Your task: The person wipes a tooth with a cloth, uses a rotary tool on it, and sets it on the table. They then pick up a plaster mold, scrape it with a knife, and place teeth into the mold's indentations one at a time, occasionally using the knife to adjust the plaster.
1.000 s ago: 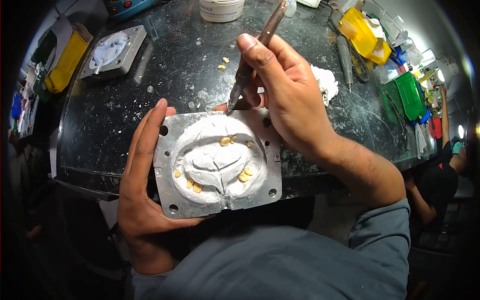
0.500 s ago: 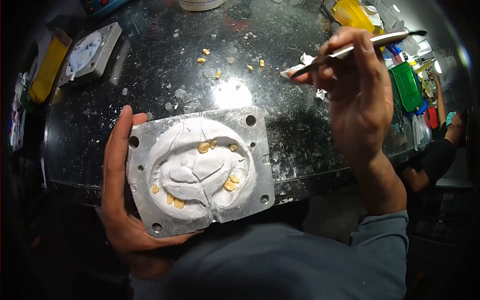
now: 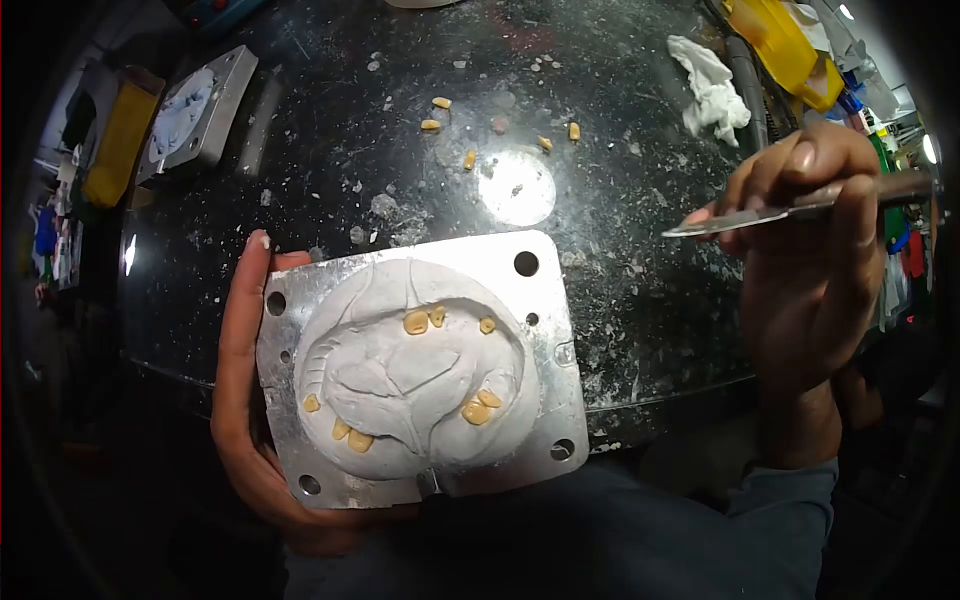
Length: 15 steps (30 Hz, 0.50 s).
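Note:
My left hand (image 3: 240,360) grips a metal dental flask half (image 3: 550,400) along its left side and underneath, tilting it above the near table edge. White plaster (image 3: 400,372) fills the flask in an arch shape. Several yellowish artificial teeth (image 3: 416,322) are set in it, at the top, right and lower left. Off to the right, my right hand (image 3: 815,240) is closed around the handle of a thin-bladed knife (image 3: 735,222). Its blade points left, apart from the flask.
Several loose artificial teeth (image 3: 441,103) lie on the dark, plaster-specked table (image 3: 330,150). A second flask half (image 3: 215,120) stands back left beside a yellow bin (image 3: 115,150). Back right are a crumpled white cloth or tissue (image 3: 712,90) and a yellow tray (image 3: 780,50).
My right hand has drawn right and down with the knife, uncovering the white crumpled cloth. The view has shifted slightly; my left hand keeps hold of the flask half.

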Each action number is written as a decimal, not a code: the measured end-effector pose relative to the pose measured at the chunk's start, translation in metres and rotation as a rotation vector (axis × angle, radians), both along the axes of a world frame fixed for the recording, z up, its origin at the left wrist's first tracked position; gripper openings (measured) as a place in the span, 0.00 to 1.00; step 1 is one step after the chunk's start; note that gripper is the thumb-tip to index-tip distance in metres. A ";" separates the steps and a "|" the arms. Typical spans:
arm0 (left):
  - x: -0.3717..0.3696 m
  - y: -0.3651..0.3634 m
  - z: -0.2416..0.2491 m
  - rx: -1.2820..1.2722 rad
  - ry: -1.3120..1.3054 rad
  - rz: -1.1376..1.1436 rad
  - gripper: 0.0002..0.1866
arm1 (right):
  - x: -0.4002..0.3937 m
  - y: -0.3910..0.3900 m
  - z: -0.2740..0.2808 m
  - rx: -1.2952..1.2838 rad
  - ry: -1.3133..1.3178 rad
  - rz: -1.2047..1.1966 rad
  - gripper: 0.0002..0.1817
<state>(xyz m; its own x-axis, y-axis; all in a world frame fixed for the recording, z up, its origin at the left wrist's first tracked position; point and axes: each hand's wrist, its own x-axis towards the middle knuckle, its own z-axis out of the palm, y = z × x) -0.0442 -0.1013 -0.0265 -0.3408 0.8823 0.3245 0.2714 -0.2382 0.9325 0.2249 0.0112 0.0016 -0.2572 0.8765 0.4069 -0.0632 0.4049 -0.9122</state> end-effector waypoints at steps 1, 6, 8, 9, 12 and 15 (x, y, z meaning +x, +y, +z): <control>0.001 0.001 -0.001 0.008 -0.014 -0.021 0.67 | -0.012 -0.008 -0.002 0.140 0.011 0.094 0.21; -0.004 -0.001 -0.001 0.013 -0.067 -0.092 0.69 | -0.031 -0.015 -0.002 0.051 -0.130 0.361 0.17; -0.005 -0.001 -0.001 0.020 -0.084 -0.118 0.70 | -0.036 -0.013 -0.004 0.255 -0.294 0.364 0.15; -0.006 0.000 -0.001 0.022 -0.092 -0.127 0.70 | -0.039 -0.009 -0.007 0.374 -0.343 0.385 0.14; -0.010 -0.003 -0.002 0.027 -0.110 -0.155 0.71 | -0.044 -0.013 -0.006 0.369 -0.354 0.365 0.13; -0.012 -0.004 -0.001 0.029 -0.125 -0.183 0.72 | -0.045 -0.013 -0.009 0.364 -0.338 0.363 0.13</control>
<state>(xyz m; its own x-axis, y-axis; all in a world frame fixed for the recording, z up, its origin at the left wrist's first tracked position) -0.0564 -0.1057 -0.0274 -0.2150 0.9241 0.3159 0.1042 -0.2999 0.9483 0.1798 -0.0015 -0.0077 -0.6801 0.5293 0.5073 0.0136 0.7009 -0.7131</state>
